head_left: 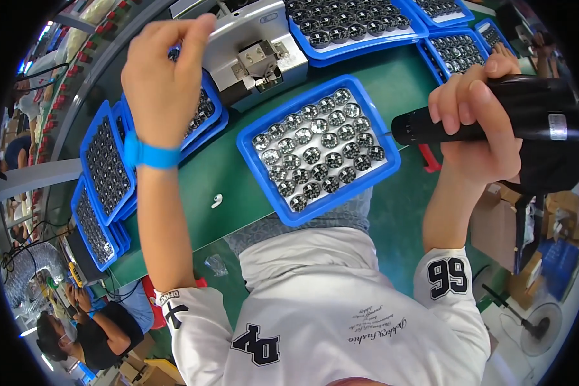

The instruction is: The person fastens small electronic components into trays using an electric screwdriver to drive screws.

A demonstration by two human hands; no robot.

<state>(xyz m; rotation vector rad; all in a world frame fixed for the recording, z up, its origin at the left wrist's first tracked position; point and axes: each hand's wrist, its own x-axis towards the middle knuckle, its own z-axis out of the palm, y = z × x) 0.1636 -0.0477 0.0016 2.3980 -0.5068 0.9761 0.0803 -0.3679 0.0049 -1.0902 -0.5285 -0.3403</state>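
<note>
My right hand [476, 122] is wrapped round a black cylindrical power tool [424, 125], probably an electric screwdriver, its thin tip pointing left at the rim of a blue tray [256, 168]. On the tray's white lining sit rows of round, dark, shiny faceted pieces [311, 156]. The tray juts over the table's near edge. My left hand [161, 77], with a blue wristband [151, 154], is raised beside a silver metal fixture [257, 64]. Its thumb and fingers meet in a pinch; anything between the tips is too small or hidden to make out.
Filled blue trays [106, 164] are stacked at left, with more trays [360, 48] across the back. A white earbud [217, 201] lies on the green table [238, 199]. Another person [103, 328] sits at lower left. Cardboard boxes [495, 222] and a fan [540, 328] stand at right.
</note>
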